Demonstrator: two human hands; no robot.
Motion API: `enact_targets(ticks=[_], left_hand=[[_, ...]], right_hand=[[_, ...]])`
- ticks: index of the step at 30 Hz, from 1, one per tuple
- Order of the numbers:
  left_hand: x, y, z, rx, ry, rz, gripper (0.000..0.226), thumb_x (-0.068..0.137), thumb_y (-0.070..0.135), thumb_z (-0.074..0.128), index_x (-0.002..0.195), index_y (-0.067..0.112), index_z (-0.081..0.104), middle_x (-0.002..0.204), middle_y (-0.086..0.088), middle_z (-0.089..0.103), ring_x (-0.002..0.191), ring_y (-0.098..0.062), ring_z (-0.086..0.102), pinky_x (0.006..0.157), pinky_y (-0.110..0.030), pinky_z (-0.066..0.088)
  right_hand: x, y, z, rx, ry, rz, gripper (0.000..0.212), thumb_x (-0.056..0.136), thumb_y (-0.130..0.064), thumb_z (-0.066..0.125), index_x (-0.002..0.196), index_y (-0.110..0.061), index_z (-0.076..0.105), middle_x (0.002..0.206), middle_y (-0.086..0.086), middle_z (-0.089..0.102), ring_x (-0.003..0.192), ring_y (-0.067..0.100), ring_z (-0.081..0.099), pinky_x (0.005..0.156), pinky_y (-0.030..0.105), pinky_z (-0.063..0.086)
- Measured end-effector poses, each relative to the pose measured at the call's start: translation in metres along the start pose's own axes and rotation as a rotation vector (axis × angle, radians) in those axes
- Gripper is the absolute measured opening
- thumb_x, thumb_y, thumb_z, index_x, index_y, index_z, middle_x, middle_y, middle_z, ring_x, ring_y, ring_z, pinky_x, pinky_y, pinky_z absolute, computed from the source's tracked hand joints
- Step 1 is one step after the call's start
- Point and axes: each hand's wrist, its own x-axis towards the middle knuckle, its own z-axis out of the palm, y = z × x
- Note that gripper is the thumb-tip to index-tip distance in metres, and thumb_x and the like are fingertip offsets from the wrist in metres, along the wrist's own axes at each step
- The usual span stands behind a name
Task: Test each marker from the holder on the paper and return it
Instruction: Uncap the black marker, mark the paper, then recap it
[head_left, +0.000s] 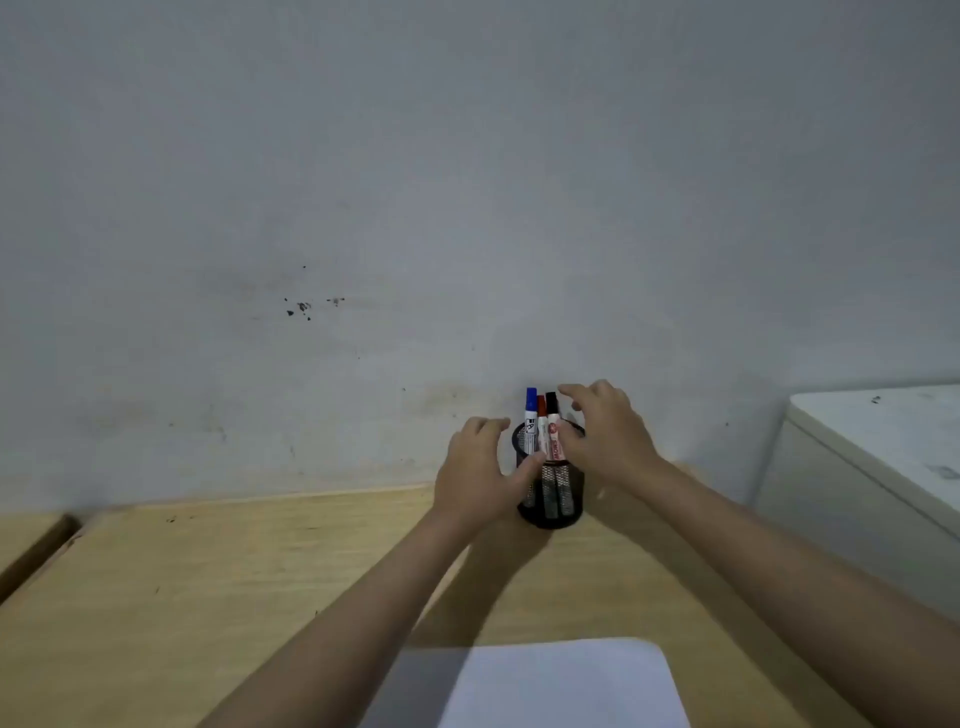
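**Reaching for the marker cup with both hands**

Cupping the black mesh holder (551, 496) from its left side is the left hand (475, 475), fingers curved and loosely spread, thumb lying across the front of the mesh. The right hand (605, 434) is at the holder's right rim, fingers spread and bent, fingertips close against the black-capped marker (552, 423). Can't tell whether it's actually pinching it.

Standing upright in the holder beside that one are a blue-capped marker (530, 415) and a red-capped marker (542, 423). The holder sits on the wooden desk (218, 582), right up near the grey wall (467, 182). The white paper (566, 686) lies on the desk, well nearer the camera than the holder. Off to the holder's right is a white cabinet (872, 467).
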Motion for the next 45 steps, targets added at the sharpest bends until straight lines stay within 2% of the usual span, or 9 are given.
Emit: enact_targets(ticks=[9, 16, 21, 24, 27, 31, 36, 41, 45], left_hand=[[0.016, -0.006, 0.015, 0.059, 0.041, -0.016, 0.048, 0.084, 0.047, 0.058, 0.121, 0.018, 0.061, 0.114, 0.000, 0.061, 0.108, -0.017, 0.054, 0.081, -0.033, 0.049], [0.015, -0.008, 0.018, 0.015, 0.044, -0.043, 0.049, 0.083, 0.048, 0.059, 0.118, 0.016, 0.063, 0.111, -0.001, 0.063, 0.102, -0.019, 0.057, 0.076, -0.035, 0.051], [0.006, -0.003, 0.014, 0.002, 0.037, -0.085, 0.045, 0.085, 0.047, 0.057, 0.118, 0.016, 0.063, 0.113, -0.003, 0.060, 0.102, -0.020, 0.059, 0.075, -0.035, 0.053], [-0.007, 0.007, 0.005, -0.115, 0.124, -0.065, 0.026, 0.087, 0.035, 0.057, 0.104, 0.016, 0.067, 0.104, -0.002, 0.064, 0.087, -0.014, 0.062, 0.070, -0.027, 0.050], [-0.027, 0.028, -0.013, -0.449, 0.191, -0.033, 0.010, 0.089, 0.020, 0.056, 0.095, 0.025, 0.063, 0.090, -0.002, 0.069, 0.077, -0.010, 0.064, 0.064, -0.020, 0.048], [-0.054, 0.054, -0.036, -0.846, 0.138, -0.022, 0.019, 0.091, 0.016, 0.054, 0.108, 0.024, 0.060, 0.094, -0.009, 0.073, 0.080, -0.016, 0.072, 0.067, -0.018, 0.052], [-0.064, 0.069, -0.050, -0.999, 0.200, -0.074, 0.014, 0.085, 0.009, 0.063, 0.100, 0.010, 0.063, 0.083, -0.005, 0.070, 0.076, -0.013, 0.070, 0.064, -0.016, 0.050], [-0.055, 0.069, -0.055, -0.865, 0.279, -0.061, 0.016, 0.077, 0.005, 0.072, 0.083, 0.016, 0.062, 0.083, 0.000, 0.065, 0.075, -0.016, 0.065, 0.070, -0.026, 0.052], [-0.066, 0.065, -0.067, -0.669, 0.274, -0.015, 0.016, 0.078, 0.007, 0.069, 0.079, 0.020, 0.062, 0.081, 0.007, 0.067, 0.073, -0.005, 0.065, 0.065, -0.018, 0.052]], right_hand=[[0.019, 0.007, 0.018, -0.075, 0.038, -0.016, 0.039, 0.085, -0.027, 0.054, 0.124, -0.021, 0.053, 0.104, 0.008, 0.055, 0.102, 0.027, 0.050, 0.085, 0.041, 0.044], [0.012, 0.002, 0.005, 0.148, 0.228, -0.158, 0.007, 0.078, -0.015, 0.064, 0.084, -0.013, 0.060, 0.071, -0.001, 0.057, 0.069, 0.018, 0.053, 0.064, 0.039, 0.049], [-0.005, -0.011, -0.029, 0.217, 0.404, -0.277, 0.017, 0.079, -0.009, 0.066, 0.096, -0.010, 0.068, 0.074, 0.005, 0.064, 0.064, 0.017, 0.058, 0.061, 0.024, 0.049], [-0.024, -0.023, -0.057, 0.280, 0.569, -0.321, 0.012, 0.079, -0.006, 0.068, 0.091, -0.007, 0.070, 0.076, 0.003, 0.064, 0.064, 0.011, 0.058, 0.064, 0.009, 0.045], [-0.055, -0.036, -0.073, 0.397, 0.666, -0.302, 0.007, 0.079, -0.004, 0.070, 0.086, -0.005, 0.069, 0.077, 0.007, 0.066, 0.066, 0.012, 0.063, 0.066, 0.015, 0.052], [-0.097, -0.045, -0.061, 0.616, 0.635, -0.226, 0.006, 0.075, -0.005, 0.073, 0.079, -0.008, 0.069, 0.076, 0.007, 0.069, 0.073, 0.018, 0.069, 0.071, 0.024, 0.057], [-0.124, -0.052, -0.038, 0.737, 0.535, -0.284, 0.012, 0.070, 0.002, 0.077, 0.078, -0.005, 0.071, 0.084, 0.000, 0.070, 0.082, 0.007, 0.069, 0.074, 0.022, 0.057], [-0.120, -0.047, -0.046, 0.687, 0.377, -0.269, 0.010, 0.073, -0.009, 0.075, 0.082, -0.014, 0.075, 0.083, -0.005, 0.073, 0.078, 0.002, 0.069, 0.074, 0.016, 0.052], [-0.110, -0.059, -0.052, 0.773, 0.432, -0.059, 0.006, 0.079, -0.012, 0.073, 0.084, -0.015, 0.074, 0.074, 0.005, 0.071, 0.061, 0.001, 0.061, 0.061, 0.012, 0.049]])
